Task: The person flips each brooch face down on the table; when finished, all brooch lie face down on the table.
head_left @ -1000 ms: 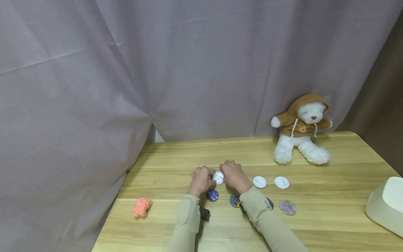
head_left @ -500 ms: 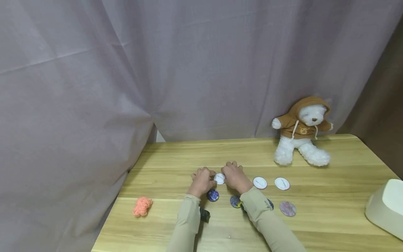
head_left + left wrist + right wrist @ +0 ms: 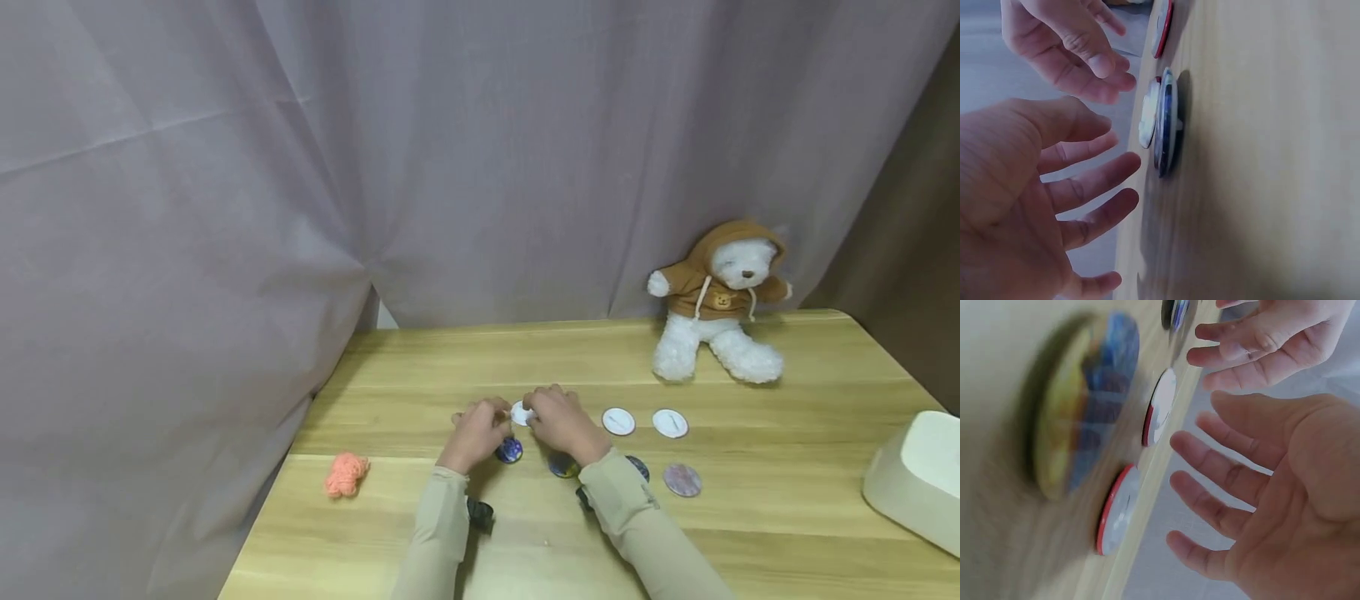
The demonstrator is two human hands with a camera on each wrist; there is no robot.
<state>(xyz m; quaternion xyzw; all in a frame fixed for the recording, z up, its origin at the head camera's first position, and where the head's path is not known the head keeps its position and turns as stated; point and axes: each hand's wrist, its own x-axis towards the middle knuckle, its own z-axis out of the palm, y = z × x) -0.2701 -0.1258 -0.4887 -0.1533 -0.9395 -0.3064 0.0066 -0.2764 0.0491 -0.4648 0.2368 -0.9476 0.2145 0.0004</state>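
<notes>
A white-backed pin badge [image 3: 519,413] lies on the table between my hands, its pin side up. My left hand [image 3: 478,435] is at its left, and the left wrist view shows the fingers [image 3: 1094,178] loosely spread with nothing held. On the other side hovers my right hand [image 3: 562,425], partly covering the badge in the head view. Its fingers [image 3: 1210,465] are bent loosely and grip nothing in the right wrist view. Just nearer to me lies a dark blue badge [image 3: 510,451]. A blue and yellow badge [image 3: 562,465] sits below my right hand.
Two more white-backed badges [image 3: 618,421] lie to the right. A dark badge [image 3: 638,468], partly behind the right sleeve, and a pinkish badge [image 3: 682,480] are nearer. Coral yarn [image 3: 347,475] is left, a teddy bear [image 3: 722,302] back right, a white container [image 3: 888,487] far right.
Both hands stay around the same badge. The left fingers, earlier at its edge, have drawn slightly away from it. The head view has shifted a little.
</notes>
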